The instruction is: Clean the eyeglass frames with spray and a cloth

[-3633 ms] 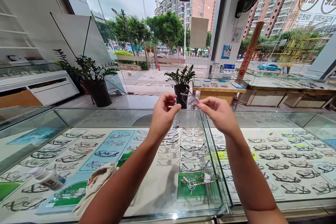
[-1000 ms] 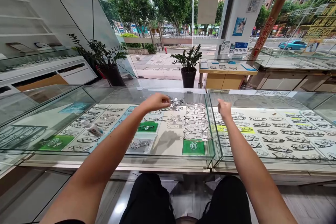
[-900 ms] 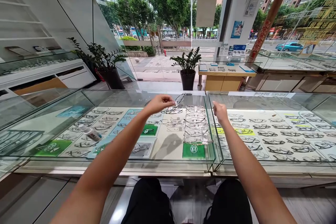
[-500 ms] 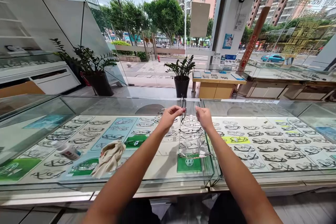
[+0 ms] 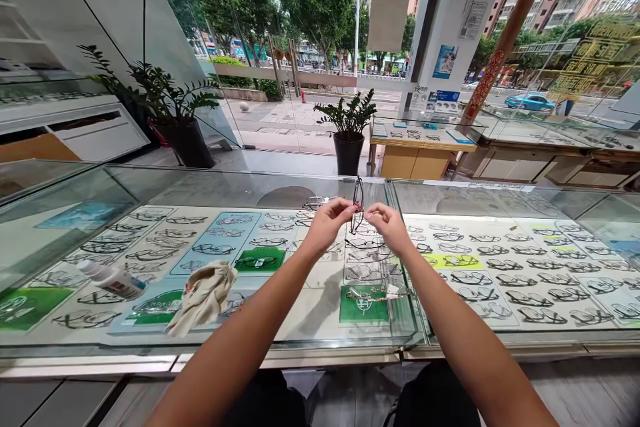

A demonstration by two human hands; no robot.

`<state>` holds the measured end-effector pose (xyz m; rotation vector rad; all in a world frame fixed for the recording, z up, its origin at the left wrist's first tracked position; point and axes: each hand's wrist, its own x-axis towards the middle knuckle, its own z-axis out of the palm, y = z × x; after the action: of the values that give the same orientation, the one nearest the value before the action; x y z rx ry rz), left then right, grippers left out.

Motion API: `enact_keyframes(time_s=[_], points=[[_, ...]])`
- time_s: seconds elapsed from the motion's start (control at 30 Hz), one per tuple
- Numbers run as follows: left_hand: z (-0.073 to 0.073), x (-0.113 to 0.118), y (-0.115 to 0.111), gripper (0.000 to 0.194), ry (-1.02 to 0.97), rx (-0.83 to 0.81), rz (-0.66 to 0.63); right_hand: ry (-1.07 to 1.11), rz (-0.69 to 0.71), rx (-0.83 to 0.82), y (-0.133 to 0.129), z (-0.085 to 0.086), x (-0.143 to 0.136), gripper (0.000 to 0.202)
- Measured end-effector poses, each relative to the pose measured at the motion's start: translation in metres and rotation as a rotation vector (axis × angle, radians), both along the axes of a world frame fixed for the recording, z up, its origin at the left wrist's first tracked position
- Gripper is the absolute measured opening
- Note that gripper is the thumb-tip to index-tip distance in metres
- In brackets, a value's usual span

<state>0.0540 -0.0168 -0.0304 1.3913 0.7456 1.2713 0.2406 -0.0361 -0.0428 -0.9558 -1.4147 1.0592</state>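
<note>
Above the glass surface (image 5: 309,313), a dark pair of glasses (image 5: 359,188) is held up on end. The left hand (image 5: 325,227) pinches it between thumb and fingers. The right hand (image 5: 391,228) is just beside it, fingers curled in (I cannot tell if they grip it too). To do this well, it seems best to pinch softly at the rim and bend no thin part. The cloth (image 5: 209,290) and white bottle (image 5: 113,279) are off left, well apart from it.

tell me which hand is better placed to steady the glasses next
Probably the left hand: it pinches the glasses between thumb and fingers, while the right hand is close beside them, its contact unclear.
</note>
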Motion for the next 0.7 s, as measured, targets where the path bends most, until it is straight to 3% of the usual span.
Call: enact_keyframes(time_s=[0.2, 0.33, 0.57, 0.7], points=[[-0.006, 0.000, 0.003, 0.033, 0.001, 0.032, 0.009, -0.022, -0.016, -0.013, -0.003, -0.001, -0.007, 0.030], [-0.009, -0.001, 0.004, 0.033, 0.028, 0.054, 0.028, -0.061, -0.098, 0.031, -0.002, -0.001, -0.004, 0.029], [-0.010, -0.003, 0.006, 0.038, 0.103, 0.054, 0.015, -0.394, -0.526, 0.298, -0.008, 0.001, 0.005, 0.024], [-0.008, -0.009, 0.008, 0.034, 0.228, 0.098, 0.001, -0.475, -0.694, 0.364, -0.005, 0.003, 0.017, 0.029]])
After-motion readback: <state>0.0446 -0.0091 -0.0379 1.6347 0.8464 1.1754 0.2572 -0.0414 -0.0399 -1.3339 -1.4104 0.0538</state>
